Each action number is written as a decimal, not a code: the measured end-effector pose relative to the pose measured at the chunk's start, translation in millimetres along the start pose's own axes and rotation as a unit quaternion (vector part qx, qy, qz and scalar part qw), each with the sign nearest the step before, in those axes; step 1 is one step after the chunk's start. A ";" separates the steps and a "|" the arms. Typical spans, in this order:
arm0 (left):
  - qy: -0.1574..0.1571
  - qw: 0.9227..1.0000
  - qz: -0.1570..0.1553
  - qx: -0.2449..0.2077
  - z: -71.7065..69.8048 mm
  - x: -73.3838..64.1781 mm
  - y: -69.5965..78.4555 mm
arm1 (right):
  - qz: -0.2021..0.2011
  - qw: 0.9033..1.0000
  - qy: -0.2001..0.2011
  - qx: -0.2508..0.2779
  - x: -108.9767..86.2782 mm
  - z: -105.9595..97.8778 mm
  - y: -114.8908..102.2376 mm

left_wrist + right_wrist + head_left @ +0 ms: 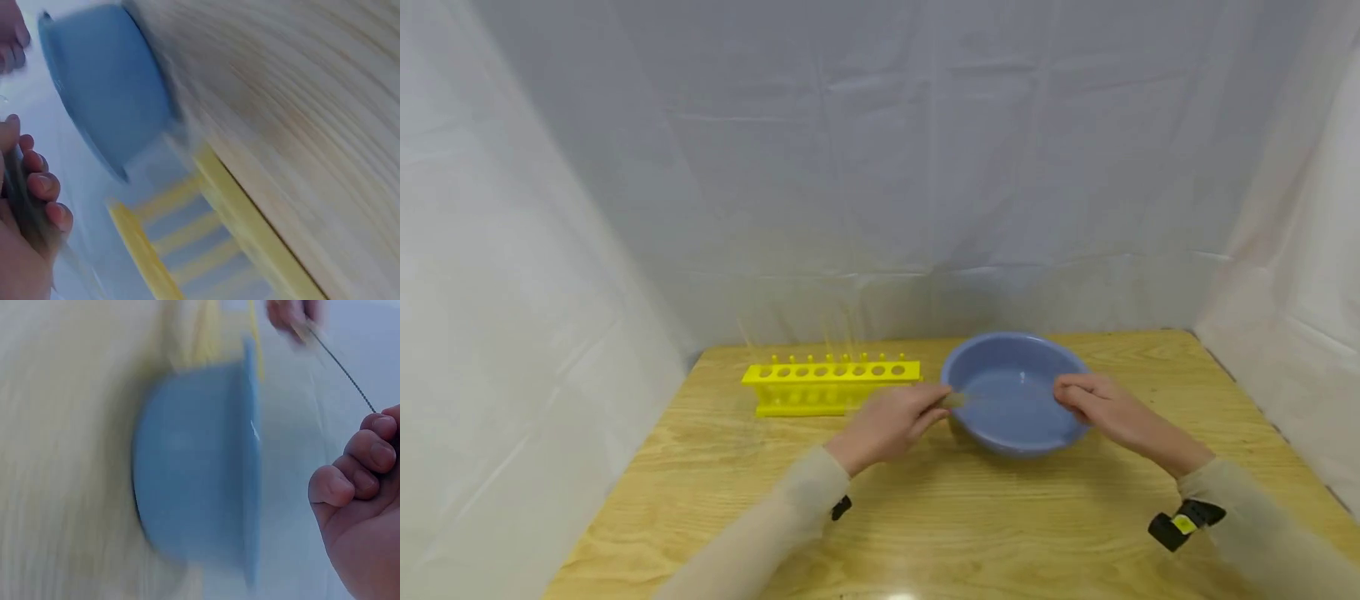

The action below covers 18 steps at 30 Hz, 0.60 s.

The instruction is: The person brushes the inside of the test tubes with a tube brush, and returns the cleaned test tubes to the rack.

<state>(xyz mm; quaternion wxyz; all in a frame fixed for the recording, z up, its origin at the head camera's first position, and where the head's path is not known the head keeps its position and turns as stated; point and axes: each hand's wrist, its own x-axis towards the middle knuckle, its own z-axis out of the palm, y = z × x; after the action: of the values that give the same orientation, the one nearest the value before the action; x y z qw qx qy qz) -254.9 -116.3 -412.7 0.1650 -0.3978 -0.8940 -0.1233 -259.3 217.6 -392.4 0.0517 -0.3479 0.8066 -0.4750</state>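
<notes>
Wire (345, 370) pinched by our right hand (1101, 407), tube (26, 209) gripped by our left hand (887, 423): we likely work above the basin (1018, 429), right of centre, to catch drips.

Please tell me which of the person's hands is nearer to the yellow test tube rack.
Left. The left hand is near the right end of the yellow test tube rack; the right hand is farther off, by the right side of the blue basin.
</notes>
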 end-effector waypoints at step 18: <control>0.002 1.000 -0.003 -0.014 -4.9 -13.0 -8.6 | -0.029 0.995 0.031 -0.090 -34.1 -44.0 2.3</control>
<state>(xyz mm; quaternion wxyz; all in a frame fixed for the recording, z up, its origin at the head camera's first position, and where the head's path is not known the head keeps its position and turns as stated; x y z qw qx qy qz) -252.2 -132.3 -414.1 0.1610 -0.3974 -0.8930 -0.1370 -253.0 271.3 -378.8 -0.0189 -0.3598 0.8369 -0.4120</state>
